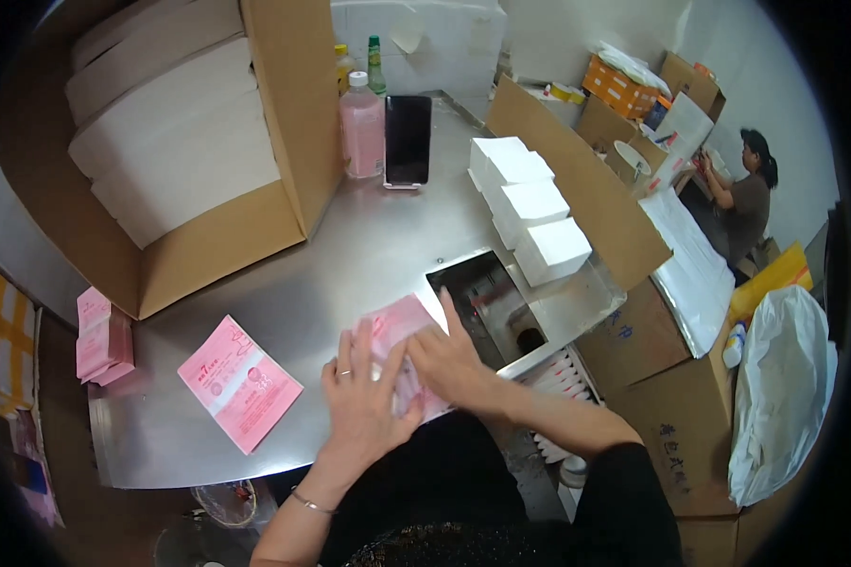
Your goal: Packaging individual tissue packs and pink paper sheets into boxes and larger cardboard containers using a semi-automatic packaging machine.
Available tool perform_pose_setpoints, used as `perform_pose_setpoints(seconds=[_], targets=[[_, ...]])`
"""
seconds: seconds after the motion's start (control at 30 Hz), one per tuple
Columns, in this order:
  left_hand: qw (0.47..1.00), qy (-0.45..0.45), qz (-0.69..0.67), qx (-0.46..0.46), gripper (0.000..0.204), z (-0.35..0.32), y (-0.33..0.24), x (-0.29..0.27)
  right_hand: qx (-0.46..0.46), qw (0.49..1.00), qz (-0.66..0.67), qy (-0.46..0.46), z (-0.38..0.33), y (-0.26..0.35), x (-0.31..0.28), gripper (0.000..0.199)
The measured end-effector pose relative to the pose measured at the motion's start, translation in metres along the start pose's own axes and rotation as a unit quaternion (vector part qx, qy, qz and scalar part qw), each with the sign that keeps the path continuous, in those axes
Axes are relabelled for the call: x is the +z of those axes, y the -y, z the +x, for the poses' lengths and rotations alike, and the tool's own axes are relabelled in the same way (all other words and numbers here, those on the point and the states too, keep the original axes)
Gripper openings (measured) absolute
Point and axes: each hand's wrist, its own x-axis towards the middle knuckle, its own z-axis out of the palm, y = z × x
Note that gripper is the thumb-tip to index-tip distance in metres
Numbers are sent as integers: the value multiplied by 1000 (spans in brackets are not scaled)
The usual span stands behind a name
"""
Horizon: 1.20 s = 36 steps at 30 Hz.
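Note:
A pink printed plastic packet (397, 326) lies at the near edge of the metal table, partly covered by both hands. My left hand (361, 402) rests on it with the fingers spread; a ring and a bracelet show on this side. From the right, my right hand (452, 367) presses its curled fingers onto the same packet, while one finger sticks out toward the table opening. What lies under the fingertips is hidden. To the left of my hands is a flat stack of pink packets (240, 383) with a pale band across the top one.
A tall open carton (232, 227) holding white stacks stands at left, beside more pink packets (104, 335). White paper blocks (550, 248) line the right, behind a rectangular opening (487, 302). A phone (408, 142) and pink bottle (362, 128) stand behind. Another person (752, 194) sits far right.

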Motion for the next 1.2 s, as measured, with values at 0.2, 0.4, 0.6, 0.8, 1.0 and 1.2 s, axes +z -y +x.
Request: perform_pose_setpoints(seconds=[0.2, 0.4, 0.6, 0.8, 1.0, 1.2], targets=[[996, 25, 87, -7, 64, -5, 14, -3, -65, 965, 50, -250, -15, -2, 5, 28], [991, 27, 112, -70, 51, 1, -2, -4, 247, 880, -252, -316, -42, -134, -43, 21], [989, 63, 113, -65, 47, 7, -2, -20, 289, 897, -166, -292, -45, -151, -40, 28], [994, 96, 21, 47, 46, -6, -2, 5, 145, 912, -140, -357, -49, -117, -36, 39], [997, 76, 3, -25, 63, 5, 10, -21, -161, 957, 27, -241, -42, 40, 0, 35], [990, 112, -52, -71, 51, 0, -10, -29, 130, 990, -6, -51, 12, -43, 35, 23]])
